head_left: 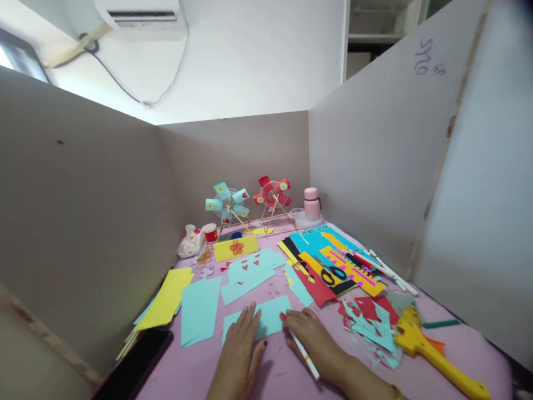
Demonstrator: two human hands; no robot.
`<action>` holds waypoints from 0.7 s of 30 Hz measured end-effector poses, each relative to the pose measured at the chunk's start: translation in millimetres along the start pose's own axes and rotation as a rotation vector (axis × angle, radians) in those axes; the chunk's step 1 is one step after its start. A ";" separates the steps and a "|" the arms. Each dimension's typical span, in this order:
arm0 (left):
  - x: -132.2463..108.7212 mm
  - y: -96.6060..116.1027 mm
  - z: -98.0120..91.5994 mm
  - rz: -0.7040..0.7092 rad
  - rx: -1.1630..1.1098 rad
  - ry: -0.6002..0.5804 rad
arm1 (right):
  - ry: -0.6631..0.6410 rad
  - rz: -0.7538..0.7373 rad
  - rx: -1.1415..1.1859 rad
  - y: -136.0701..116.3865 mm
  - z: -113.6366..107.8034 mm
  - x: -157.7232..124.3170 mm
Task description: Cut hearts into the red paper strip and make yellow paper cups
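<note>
My left hand (240, 344) lies flat with its fingers stretched out, pressing on a light blue paper sheet (270, 315) on the pink table (200, 366). My right hand (310, 340) rests beside it at the sheet's right edge, fingers closed around a white pen (306, 354) whose tip points to the paper. Other light blue sheets (200, 311) lie to the left and behind.
Two paper windmills, blue (227, 204) and red (272, 194), stand at the back with a pink bottle (311, 203). A pile of coloured paper with black scissors (333, 273), paper scraps (370, 322), a yellow tool (433, 355), yellow sheets (166, 297) and a dark phone (133, 366) surround my hands. Partition walls enclose the table.
</note>
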State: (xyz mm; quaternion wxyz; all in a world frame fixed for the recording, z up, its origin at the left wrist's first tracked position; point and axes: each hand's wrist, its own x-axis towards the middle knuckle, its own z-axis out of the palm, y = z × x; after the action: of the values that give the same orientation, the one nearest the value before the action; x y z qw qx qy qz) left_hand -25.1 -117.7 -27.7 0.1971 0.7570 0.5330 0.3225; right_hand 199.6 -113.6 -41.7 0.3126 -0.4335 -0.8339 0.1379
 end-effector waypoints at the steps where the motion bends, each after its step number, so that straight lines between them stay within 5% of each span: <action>1: 5.0 2.5 7.6 0.061 0.186 -0.096 | 0.010 0.004 -0.012 0.2 0.0 -0.1; 4: 15.8 3.9 18.9 0.083 0.548 -0.278 | 0.050 0.031 -0.054 1.2 0.2 0.3; 7: 20.8 -2.3 18.0 0.094 0.617 -0.321 | 0.113 0.079 -0.099 1.6 3.8 3.7; 13: 21.6 -20.5 15.4 0.158 0.607 -0.249 | 0.092 -0.012 -0.113 3.8 16.2 11.7; 21: 25.1 -30.5 8.3 0.410 0.593 -0.087 | 0.095 -0.074 -0.102 23.2 2.2 12.5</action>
State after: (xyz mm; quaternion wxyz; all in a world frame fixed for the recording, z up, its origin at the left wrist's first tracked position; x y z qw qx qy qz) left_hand -34.4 -83.1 -46.3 -0.0771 0.8853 0.4317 0.1544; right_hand 207.6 -89.8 -49.9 0.3343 -0.4239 -0.8394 0.0630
